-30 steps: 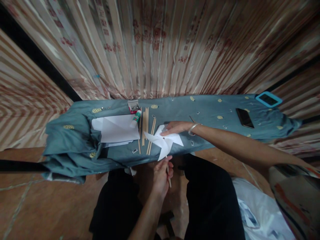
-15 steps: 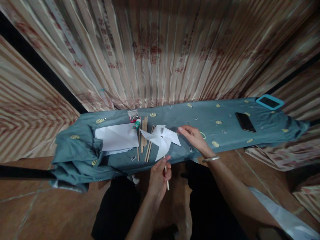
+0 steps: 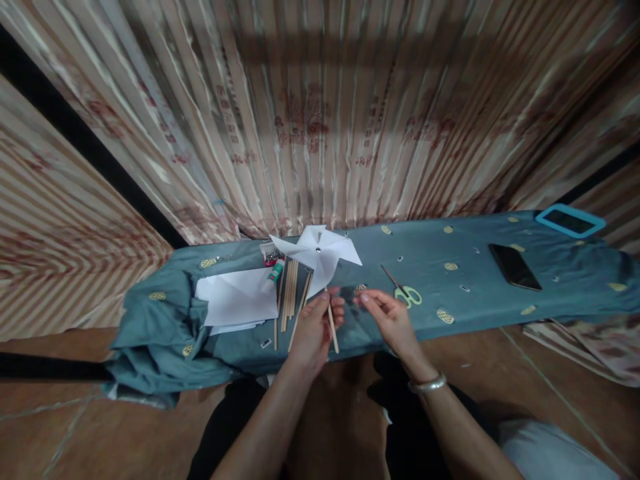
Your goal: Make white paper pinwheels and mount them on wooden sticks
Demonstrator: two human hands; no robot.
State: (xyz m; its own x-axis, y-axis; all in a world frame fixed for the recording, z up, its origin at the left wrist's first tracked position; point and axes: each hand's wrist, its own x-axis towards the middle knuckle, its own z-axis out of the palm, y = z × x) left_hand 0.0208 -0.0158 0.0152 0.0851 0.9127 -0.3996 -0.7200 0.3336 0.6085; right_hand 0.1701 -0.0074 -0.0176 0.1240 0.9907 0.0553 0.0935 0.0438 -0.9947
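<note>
A white paper pinwheel (image 3: 318,252) with a small silver pin at its centre stands out over the table on a thin wooden stick (image 3: 333,327). My left hand (image 3: 314,330) is closed around that stick, below the blades. To the right of it, my right hand (image 3: 387,320) has its fingers apart and somewhat blurred, touching neither pinwheel nor stick. Green-handled scissors (image 3: 409,296) lie just beyond the right hand. Several loose wooden sticks (image 3: 289,293) are on the cloth left of the pinwheel, partly covered by it and by my left hand.
White paper sheets (image 3: 240,297) lie at the left of the cloth-covered table (image 3: 360,333). A green glue stick (image 3: 275,270) and a small box of pins (image 3: 271,255) are beside them. At the right are a black phone (image 3: 515,265) and a blue-framed device (image 3: 570,220). Curtains hang behind.
The pinwheel and my left hand have risen. My right hand has drawn back from the blades and lowered, uncovering the scissors. The camera view has shifted a little.
</note>
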